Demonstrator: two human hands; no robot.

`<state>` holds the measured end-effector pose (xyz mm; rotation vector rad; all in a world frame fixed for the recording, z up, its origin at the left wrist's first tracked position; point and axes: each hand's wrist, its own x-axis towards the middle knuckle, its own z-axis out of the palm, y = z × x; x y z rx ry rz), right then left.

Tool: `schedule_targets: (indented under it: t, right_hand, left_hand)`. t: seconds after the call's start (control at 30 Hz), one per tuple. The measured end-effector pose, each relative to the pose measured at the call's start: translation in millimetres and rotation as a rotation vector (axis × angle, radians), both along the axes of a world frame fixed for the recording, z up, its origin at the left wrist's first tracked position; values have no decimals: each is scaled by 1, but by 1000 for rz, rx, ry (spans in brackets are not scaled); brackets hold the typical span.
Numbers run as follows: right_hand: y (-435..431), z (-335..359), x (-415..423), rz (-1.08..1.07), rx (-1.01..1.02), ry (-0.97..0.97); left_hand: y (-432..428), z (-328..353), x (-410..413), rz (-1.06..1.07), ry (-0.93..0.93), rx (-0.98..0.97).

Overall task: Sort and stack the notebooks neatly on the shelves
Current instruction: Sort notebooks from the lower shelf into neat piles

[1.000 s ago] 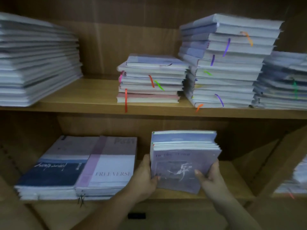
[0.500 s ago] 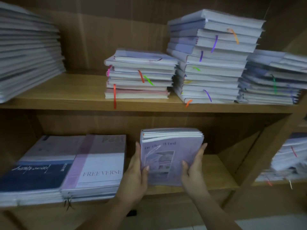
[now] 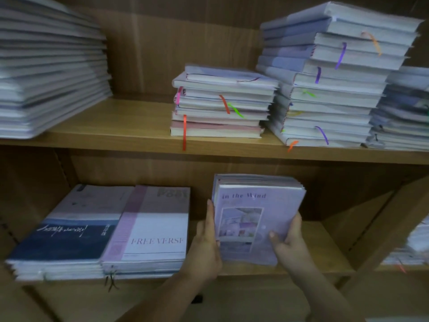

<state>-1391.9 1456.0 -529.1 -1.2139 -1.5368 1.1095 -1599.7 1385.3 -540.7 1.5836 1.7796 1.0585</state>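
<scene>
A small stack of lilac notebooks [image 3: 253, 212], its top cover reading "in the Wind", sits on the lower shelf [image 3: 325, 249] tilted up toward me. My left hand [image 3: 205, 247] lies flat against the stack's left edge with straight fingers. My right hand [image 3: 287, 242] grips its lower right corner, thumb on the cover. To the left lie two larger stacks, a "FREE VERSE" notebook stack [image 3: 151, 231] and a dark blue notebook stack [image 3: 67, 231].
The upper shelf [image 3: 130, 126] carries a wide grey pile [image 3: 46, 73] at left, a short ribboned stack [image 3: 220, 103] in the middle, a tall stack [image 3: 329, 80] and another pile [image 3: 404, 112] at right. A slanted wooden divider [image 3: 394, 226] bounds the lower bay on the right.
The lilac stack has been turned square to the shelf front, its title now upright. My hands shifted from under its lower corners to its sides. The camera has drifted slightly.
</scene>
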Motion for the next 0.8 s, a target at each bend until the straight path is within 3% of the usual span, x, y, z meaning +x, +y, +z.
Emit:
schedule_targets:
  t: [0.2, 0.33, 0.53, 0.6, 0.73, 0.8]
  right_hand:
    - [-1, 11, 5, -23, -16, 16]
    - [2, 6, 4, -19, -82, -67]
    - [-1, -24, 3, -29, -293, -280]
    - [4, -29, -1, -30, -297, -283]
    - [12, -32, -22, -67, -261, -262]
    - [9, -34, -35, -67, -283, -260]
  left_hand:
    - [-7, 27, -14, -76, 52, -17]
    - [-26, 17, 0, 54, -7, -16]
    - [-37, -13, 21, 219, -116, -206]
    - [-39, -17, 18, 266, -198, -219]
    - [-41, -18, 4, 394, -181, -135]
    - [-47, -19, -1, 362, -167, -164]
